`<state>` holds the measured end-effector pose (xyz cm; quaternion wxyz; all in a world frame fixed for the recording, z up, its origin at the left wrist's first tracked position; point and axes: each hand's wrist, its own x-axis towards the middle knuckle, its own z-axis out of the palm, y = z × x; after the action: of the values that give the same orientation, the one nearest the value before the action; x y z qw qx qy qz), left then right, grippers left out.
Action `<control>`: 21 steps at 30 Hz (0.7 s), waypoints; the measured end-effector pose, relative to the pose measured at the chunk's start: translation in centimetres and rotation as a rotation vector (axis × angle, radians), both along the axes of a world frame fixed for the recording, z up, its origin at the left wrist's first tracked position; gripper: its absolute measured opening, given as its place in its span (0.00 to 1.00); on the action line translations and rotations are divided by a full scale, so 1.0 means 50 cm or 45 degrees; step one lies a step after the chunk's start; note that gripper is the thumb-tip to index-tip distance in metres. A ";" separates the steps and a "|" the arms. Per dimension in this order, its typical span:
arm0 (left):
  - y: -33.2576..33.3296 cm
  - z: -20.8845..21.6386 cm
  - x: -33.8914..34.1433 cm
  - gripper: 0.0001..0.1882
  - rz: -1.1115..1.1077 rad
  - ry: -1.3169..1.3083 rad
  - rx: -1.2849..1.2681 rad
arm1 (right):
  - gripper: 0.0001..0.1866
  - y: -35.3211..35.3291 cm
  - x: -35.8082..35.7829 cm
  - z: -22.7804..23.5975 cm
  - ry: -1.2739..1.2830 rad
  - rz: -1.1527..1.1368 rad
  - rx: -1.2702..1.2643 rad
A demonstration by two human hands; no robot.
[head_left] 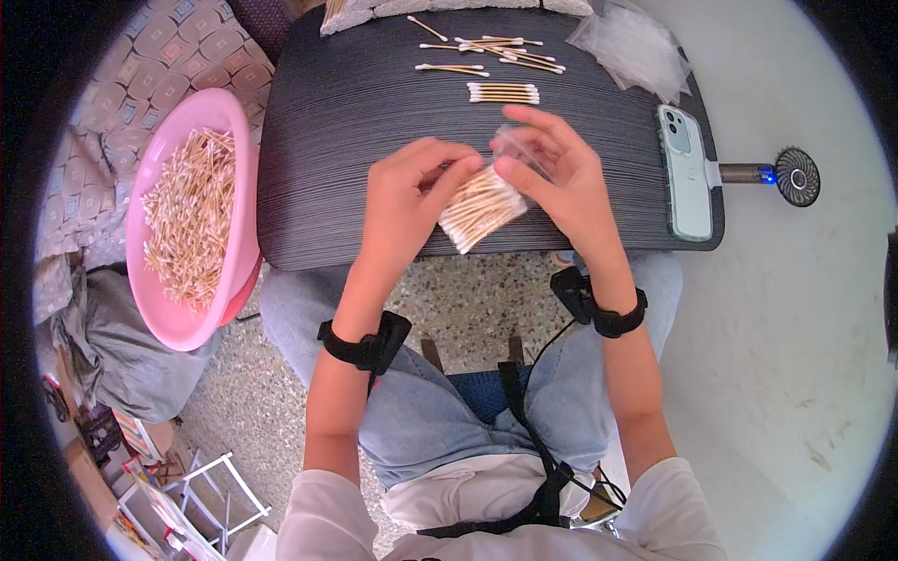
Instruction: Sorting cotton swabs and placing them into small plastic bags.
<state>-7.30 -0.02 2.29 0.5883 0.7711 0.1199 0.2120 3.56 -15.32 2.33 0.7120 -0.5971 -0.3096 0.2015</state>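
Note:
Between my two hands, over the table's near edge, is a clear plastic bag (524,150) with a bundle of cotton swabs (481,208) in it. My left hand (412,192) pinches the bundle's upper left side with thumb and fingers. My right hand (566,178) has its thumb against the bag's upper end, its fingers curled behind the plastic. The swabs lie side by side, tilted, white tips toward the lower left. Beyond my hands a neat row of swabs (503,93) rests on the table, with several loose swabs (496,49) scattered farther back.
A pink basin (241,206) heaped with swabs stands left of the dark table (318,140). Empty clear bags (636,51) are piled at the back right. A phone (687,178) lies at the right edge, beside a small fan (797,178). Filled packs (421,7) line the far edge.

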 end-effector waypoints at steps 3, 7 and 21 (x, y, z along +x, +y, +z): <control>-0.004 0.007 0.001 0.07 -0.050 -0.025 0.229 | 0.23 -0.007 0.001 0.007 0.030 0.122 -0.114; -0.009 0.005 0.004 0.09 0.016 -0.076 0.046 | 0.19 -0.008 0.000 0.006 0.147 0.075 -0.035; 0.006 0.004 0.003 0.12 -0.081 -0.136 -0.497 | 0.08 -0.007 0.001 0.003 -0.130 0.040 -0.072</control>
<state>-7.16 0.27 2.48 0.7384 0.6336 0.1029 0.2068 3.59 -15.69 2.50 0.6748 -0.6217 -0.3490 0.1907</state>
